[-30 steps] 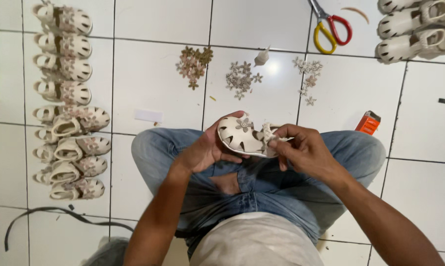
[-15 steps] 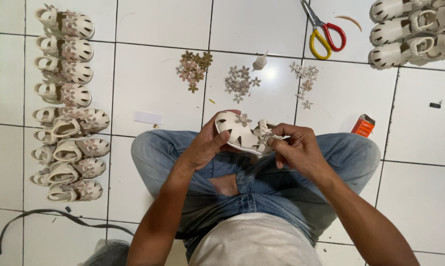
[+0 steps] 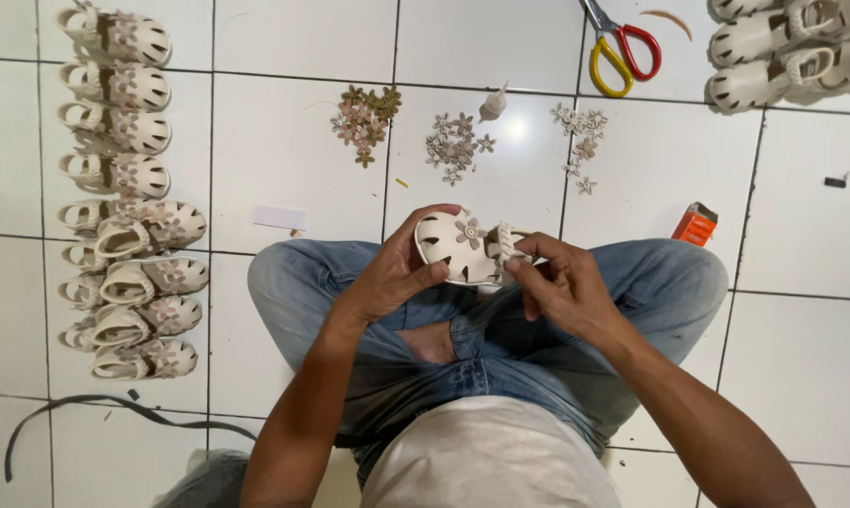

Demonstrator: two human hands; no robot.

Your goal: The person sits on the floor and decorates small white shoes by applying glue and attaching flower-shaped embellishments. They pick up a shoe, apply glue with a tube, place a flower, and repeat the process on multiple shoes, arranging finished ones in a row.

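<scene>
While the small cream sandal [image 3: 460,247] sits above the person's lap, held over the crossed legs in blue jeans [image 3: 500,339], the work on it looks partly done: one flower trim already lies on its toe cap, and the strap end is being handled; the left hand [image 3: 392,277] wraps the sandal's toe, thumb across the sole edge and fingers clenched around the upper, while the right hand [image 3: 566,287] pinches the strap end with its fingertips, though whether a small piece sits between them I cannot tell; far to the left of the sandal, on the white tiled floor [image 3: 284,150], a column of like sandals [image 3: 124,188] lies in a row, each seeming to carry flowers, which I judge to be the finished batch; up and to the right of the sandal, at the frame's corner, a smaller cluster of plain-looking sandals [image 3: 782,47] lies, probably those left to do; just beyond the sandal lie three loose heaps of flower trims, brown and tan [image 3: 364,118], grey [image 3: 455,146] and pale [image 3: 580,141], with a small glue tube [image 3: 492,103] between the last two; red-and-yellow scissors [image 3: 618,47] rest further beyond; a small orange box [image 3: 695,224] lies to the right of the sandal; by this count most of the pile seems done, with several sandals remaining.
</scene>
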